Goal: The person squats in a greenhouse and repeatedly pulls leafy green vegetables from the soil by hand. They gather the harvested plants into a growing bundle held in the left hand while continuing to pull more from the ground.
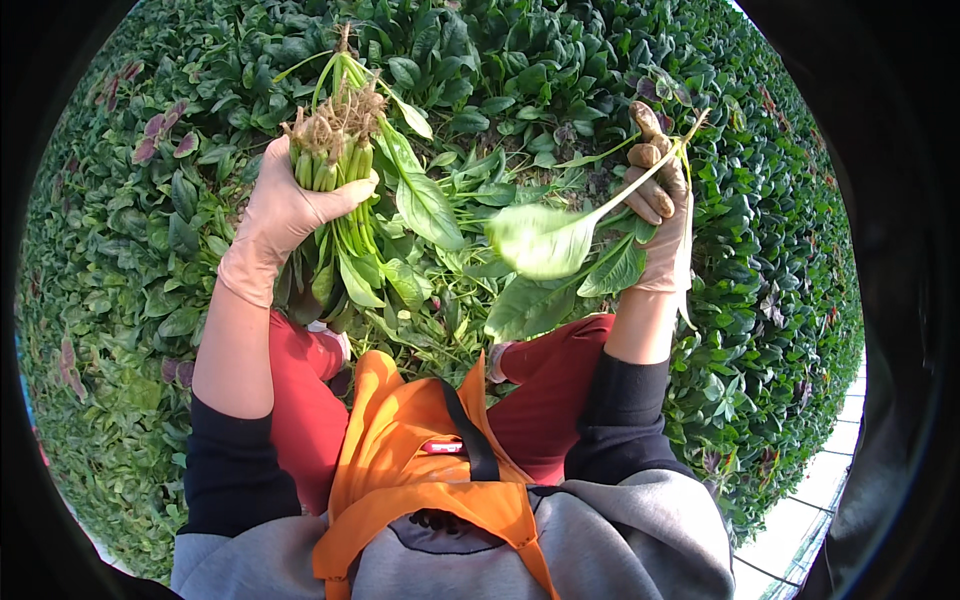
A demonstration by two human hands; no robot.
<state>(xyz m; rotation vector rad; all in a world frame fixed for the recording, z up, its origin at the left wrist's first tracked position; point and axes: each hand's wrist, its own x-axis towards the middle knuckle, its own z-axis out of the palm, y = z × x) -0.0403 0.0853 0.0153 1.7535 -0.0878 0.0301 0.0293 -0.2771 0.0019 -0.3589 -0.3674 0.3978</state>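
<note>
- Two gloved hands work above a bed of spinach plants (560,60).
- Left hand (285,205) is closed tight round a spinach bunch (345,190), roots up, leaves hanging.
- Right hand (662,205) pinches a single spinach plant (545,240) by its stem, fingers curled.
- Keep stems aligned at the roots when adding it to the bunch.
- Open room lies between the hands; a pale path edge (800,520) borders the bed at lower right.

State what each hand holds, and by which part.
Left hand grips a bunch of leafy greens by the stems, just below the roots. Right hand pinches one leaf by its stalk.
</note>
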